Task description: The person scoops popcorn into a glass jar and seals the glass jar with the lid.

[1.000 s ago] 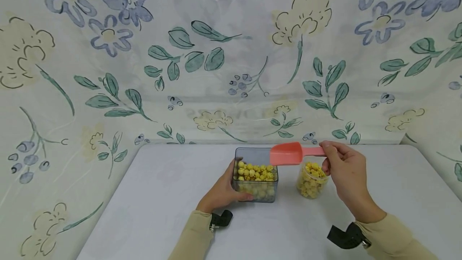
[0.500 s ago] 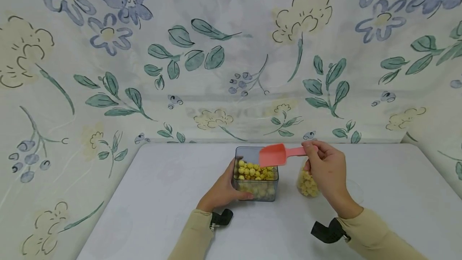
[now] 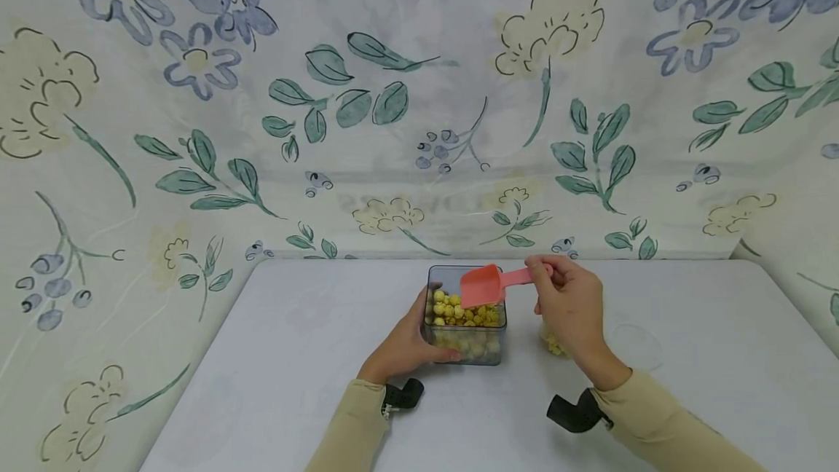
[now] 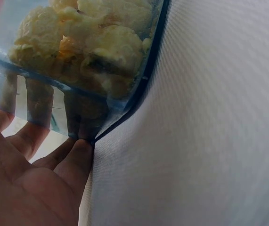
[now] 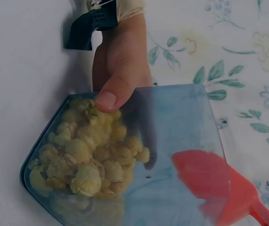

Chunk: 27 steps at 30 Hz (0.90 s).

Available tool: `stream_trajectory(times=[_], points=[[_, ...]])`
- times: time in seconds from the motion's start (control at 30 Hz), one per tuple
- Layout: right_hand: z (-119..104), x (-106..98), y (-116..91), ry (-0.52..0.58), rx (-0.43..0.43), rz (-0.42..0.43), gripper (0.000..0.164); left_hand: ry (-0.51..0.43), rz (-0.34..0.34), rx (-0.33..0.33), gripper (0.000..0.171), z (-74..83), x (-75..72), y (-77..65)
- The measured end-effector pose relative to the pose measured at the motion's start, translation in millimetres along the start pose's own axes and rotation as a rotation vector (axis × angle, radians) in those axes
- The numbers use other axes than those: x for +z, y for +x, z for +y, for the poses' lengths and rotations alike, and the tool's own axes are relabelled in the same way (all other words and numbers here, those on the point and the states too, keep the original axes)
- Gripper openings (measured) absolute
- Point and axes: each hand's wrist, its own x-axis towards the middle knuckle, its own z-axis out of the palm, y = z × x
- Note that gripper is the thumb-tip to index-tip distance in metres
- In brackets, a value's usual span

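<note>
Centrally placed tub (image 3: 446,279): clear bluish, open-topped, on the worktop (image 3: 295,333); mouth turned up, so the load inside is easy to see; whether base sits flat or slightly tipped, cannot tell

Popcorn (image 3: 448,309): round yellow pieces heaped in tub, lying below the back rim

Left hand (image 3: 405,348): wrapped about tub's left side, thumb along the near wall, fingers set apart on the outside (gaps between them in left wrist view); hold presumably there to stop tub sliding or tipping if nudged

Scoop (image 3: 481,286): pink, over tub's right half, bowl slanting down and to the left; in right wrist view its lip shows through tub's clear wall; contact with popcorn cannot be told; nothing seen lying in bowl

Right hand (image 3: 572,308): thumb and fingers pinching scoop's handle near its end; far-end grip likely chosen so bowl reaches over tub with knuckles clear of the rim

Jar (image 3: 553,344): right of tub, near but apart, mostly hidden behind right hand; popcorn visible in it; placing probably suits a short reach between the two

Disc (image 3: 637,347): clear, round, on worktop right of right hand; perhaps a lid, too faint to be sure
</note>
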Motion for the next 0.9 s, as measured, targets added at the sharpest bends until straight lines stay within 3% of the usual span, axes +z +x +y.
stream_trajectory(times=[0.4, 0.67, 0.9], points=[[-4.3, 20.3, -0.2, -0.085, -0.088, -0.048, 0.026, 0.000, -0.001, -0.007, 0.108, 1.0, 0.1, 0.0], [-6.3, 32.4, -0.3, -0.204, -0.322, -0.058, 0.017, 0.006, -0.021, 0.006, 0.108, 29.9, -2.9, -8.3], [-5.5, 38.2, -2.1, -0.329, -0.506, -0.090, 0.016, -0.011, -0.023, 0.003, 0.110, 33.6, -3.3, -9.1]])
